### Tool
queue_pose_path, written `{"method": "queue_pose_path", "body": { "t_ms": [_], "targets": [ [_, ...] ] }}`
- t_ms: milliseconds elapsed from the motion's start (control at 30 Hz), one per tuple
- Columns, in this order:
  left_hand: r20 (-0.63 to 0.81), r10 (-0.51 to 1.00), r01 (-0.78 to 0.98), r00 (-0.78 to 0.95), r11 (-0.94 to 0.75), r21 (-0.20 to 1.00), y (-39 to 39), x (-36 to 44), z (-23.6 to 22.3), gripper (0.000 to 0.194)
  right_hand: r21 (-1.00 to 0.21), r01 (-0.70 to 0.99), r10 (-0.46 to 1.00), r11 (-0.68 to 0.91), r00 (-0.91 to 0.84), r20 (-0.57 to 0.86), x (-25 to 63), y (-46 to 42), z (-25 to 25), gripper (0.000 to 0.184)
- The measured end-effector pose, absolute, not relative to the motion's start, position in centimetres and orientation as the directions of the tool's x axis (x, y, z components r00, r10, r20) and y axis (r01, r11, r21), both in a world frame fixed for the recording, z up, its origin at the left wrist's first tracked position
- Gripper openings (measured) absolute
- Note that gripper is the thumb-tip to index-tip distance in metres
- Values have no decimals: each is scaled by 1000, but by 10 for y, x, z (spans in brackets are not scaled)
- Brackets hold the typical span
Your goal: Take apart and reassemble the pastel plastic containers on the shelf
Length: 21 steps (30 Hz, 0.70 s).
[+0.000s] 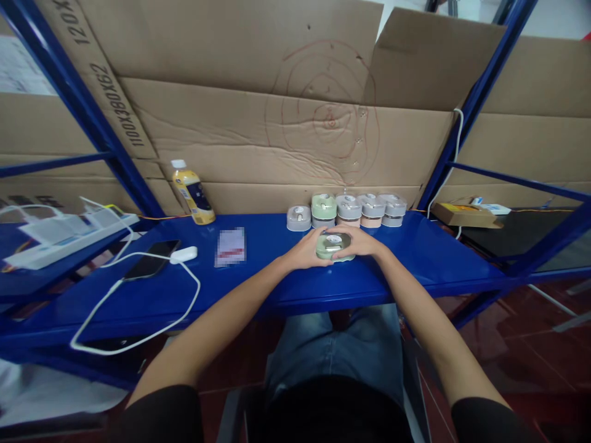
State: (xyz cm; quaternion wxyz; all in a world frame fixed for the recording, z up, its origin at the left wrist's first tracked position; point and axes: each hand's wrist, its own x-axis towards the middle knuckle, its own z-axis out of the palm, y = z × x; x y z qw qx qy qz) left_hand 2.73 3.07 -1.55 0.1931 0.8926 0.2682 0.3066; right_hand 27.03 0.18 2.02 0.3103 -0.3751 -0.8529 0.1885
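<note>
A small pale green box (327,243) with a clear lid and a round label sits near the front of the blue table (258,280). Around its left side my left hand (305,251) is closed, while my right hand (361,240) grips it from the right with fingers across its far edge and front. Just behind stand similar small boxes: a single grey one (298,218), a green one (324,206) on top of a grey one, and more grey-topped stacks (370,206) to the right. My hands partly hide the held box's sides.
A yellow bottle (194,192) stands at the back left, by a blurred-out card (230,247). A phone (152,259) lies left with a looping white cable (138,352). Cardboard (221,132) backs the table; blue posts (475,104) flank it.
</note>
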Motion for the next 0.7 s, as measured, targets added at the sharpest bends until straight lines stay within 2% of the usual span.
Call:
{"method": "queue_pose_path", "body": {
  "t_ms": [167,267,400,467,533,600,700],
  "targets": [
    [454,584,344,673,-791,506,30,24,-10,105,-568,522,768,636,-500,401,269,4,14,86],
    [481,631,402,609,-768,498,26,23,-2,99,-608,523,802,597,-388,453,266,5,13,88],
    [614,685,508,392,-718,477,20,17,20,87,-660,501,790,560,-83,607,271,3,24,57],
    [685,702,577,196,-647,498,22,13,34,84,-648,537,694,540,151,704,285,6,31,46],
    [681,732,630,-24,-518,579,30,10,48,84,-668,587,524,458,428,736,309,15,36,41],
    [587,785,635,-197,-354,686,44,8,59,84,-755,569,339,324,676,655,341,27,37,39],
    [408,843,599,-351,-133,790,69,13,64,80,-911,384,278,147,868,411,391,47,28,31]
  ]
}}
